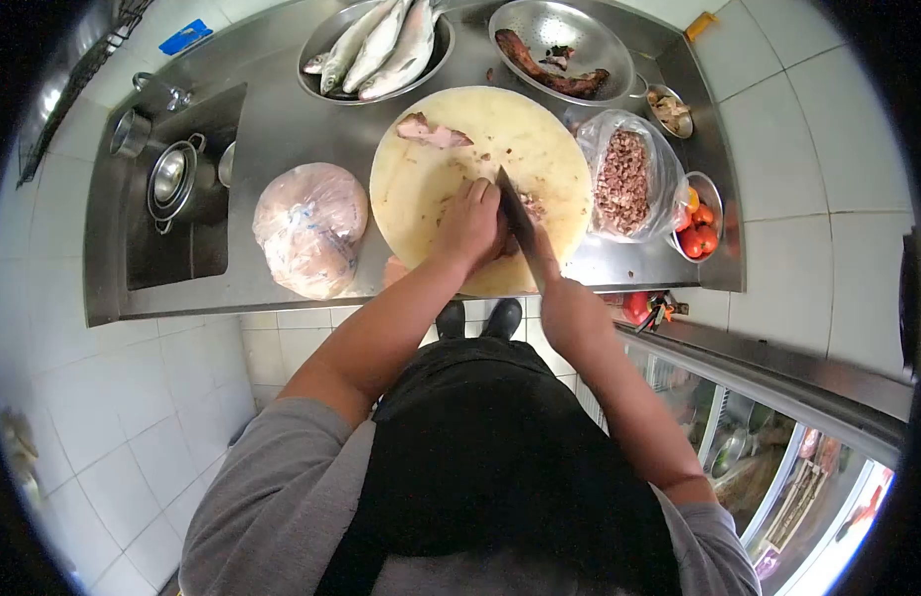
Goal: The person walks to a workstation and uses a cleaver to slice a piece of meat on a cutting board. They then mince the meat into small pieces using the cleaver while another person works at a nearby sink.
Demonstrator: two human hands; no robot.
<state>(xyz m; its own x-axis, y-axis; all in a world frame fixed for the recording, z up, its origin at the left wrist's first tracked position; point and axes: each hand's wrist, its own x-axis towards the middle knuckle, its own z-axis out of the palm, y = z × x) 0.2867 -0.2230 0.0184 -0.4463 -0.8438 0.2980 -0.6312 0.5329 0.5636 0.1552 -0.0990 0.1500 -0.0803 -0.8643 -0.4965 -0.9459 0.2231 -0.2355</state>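
My right hand [572, 316] is wrapped round the handle of a kitchen knife [520, 221]. Its dark blade slants up and left across the round yellowish cutting board [406, 204]. Curled fingers of my left hand [468, 226] press down beside the blade, on a piece of meat [507, 244] that they mostly hide. Small chopped bits [533, 207] lie just right of the blade. A pinkish slab of meat [433, 131] rests near the board's far left edge.
Around the board stand a bowl of whole fish [386, 50], a colander [610, 40] with browned meat strips, a bag of diced meat [622, 179], a bowl of tomatoes [697, 238], a small bowl [669, 109] and a bulky plastic bag [311, 228]. Pots [172, 184] sit in the left sink.
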